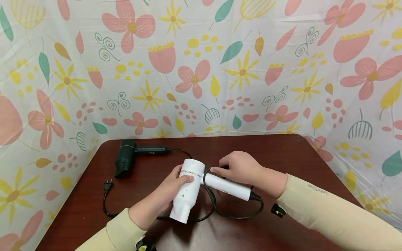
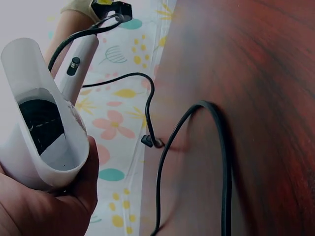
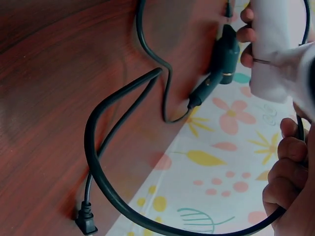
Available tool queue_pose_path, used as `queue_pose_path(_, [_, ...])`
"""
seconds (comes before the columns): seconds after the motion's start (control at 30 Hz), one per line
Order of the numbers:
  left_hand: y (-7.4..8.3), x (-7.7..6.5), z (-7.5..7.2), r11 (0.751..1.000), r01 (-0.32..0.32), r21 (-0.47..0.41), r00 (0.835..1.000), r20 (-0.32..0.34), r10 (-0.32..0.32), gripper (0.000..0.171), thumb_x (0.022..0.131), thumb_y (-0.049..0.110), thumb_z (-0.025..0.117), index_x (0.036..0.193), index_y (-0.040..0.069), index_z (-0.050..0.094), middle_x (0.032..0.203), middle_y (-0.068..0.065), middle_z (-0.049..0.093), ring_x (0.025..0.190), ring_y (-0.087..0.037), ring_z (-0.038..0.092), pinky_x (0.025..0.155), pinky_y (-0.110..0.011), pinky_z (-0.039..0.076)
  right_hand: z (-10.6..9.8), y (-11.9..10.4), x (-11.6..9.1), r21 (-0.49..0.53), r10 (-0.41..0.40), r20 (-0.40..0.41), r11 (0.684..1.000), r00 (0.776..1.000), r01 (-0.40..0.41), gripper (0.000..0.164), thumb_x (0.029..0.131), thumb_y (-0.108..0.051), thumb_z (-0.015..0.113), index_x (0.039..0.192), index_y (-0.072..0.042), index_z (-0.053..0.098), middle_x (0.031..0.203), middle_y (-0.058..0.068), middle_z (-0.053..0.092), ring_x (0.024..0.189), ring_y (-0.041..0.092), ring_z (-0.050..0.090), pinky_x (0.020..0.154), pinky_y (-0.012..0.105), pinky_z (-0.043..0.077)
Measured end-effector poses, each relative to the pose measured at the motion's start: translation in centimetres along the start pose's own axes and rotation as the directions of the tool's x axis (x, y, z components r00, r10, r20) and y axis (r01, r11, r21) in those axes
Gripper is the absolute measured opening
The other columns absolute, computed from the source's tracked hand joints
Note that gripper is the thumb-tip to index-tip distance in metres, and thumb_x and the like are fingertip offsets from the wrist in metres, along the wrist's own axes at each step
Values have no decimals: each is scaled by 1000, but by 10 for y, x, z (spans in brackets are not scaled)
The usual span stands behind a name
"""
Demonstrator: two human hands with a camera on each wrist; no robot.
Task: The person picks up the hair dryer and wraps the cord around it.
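A white hair dryer (image 1: 188, 190) is held up over the table with its nozzle tipped down toward the person. My left hand (image 1: 171, 186) grips its barrel, the thumb lying across the front. The nozzle's open mouth (image 2: 47, 128) faces the left wrist camera. To the right stretches the white handle (image 1: 227, 186), and a black cord (image 1: 255, 207) leaves its end. My right hand (image 1: 240, 167), above the handle, holds part of this cord with curled fingers (image 3: 288, 174). One loop of cord passes round the handle close to the barrel.
A dark hair dryer (image 1: 125, 158) lies at the table's back left, its thin cord running right. Nearer the left edge lies a two-pin plug (image 1: 108, 184). Behind the brown table (image 1: 276, 153) hangs a flower-patterned cloth (image 1: 194, 80).
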State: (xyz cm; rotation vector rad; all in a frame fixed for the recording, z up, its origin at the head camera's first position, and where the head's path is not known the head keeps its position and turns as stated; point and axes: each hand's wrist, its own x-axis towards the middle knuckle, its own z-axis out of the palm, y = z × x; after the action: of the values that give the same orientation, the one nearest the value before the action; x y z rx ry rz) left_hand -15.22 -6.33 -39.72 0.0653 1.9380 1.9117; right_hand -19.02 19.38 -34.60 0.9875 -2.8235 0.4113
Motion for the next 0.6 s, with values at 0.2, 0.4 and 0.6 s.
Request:
queue_pose_path(0.2, [-1,-4,3,999,-45,-29,999,28,45,72,94,27,64,153,17,24,125,-16,55,94,-25,62,75,-41,53,2,-2,3,34,25,14,999,1000,-26,54,93,-50,64,52,-25,41,47,-15,26,43,2,26,45,22,23])
queue_pose_path(0.4, [-2,-7,3,992,-111,-53,993,18,112,69,94,20,63,152,17,26,125,-17,54,96,-24,61,77,-40,52,0,-3,4,106,68,47,992,997,-72,52,93,-51,64,52,-25,46,47,-16,30,43,3,29,45,23,24])
queue_pose_path(0.6, [-2,-9,3,986,-148,-74,989,11,150,66,95,18,60,152,18,27,126,-17,53,97,-23,59,79,-39,51,3,-1,7,156,74,75,984,994,-85,53,94,-49,64,52,-23,46,47,-14,30,44,3,30,47,22,25])
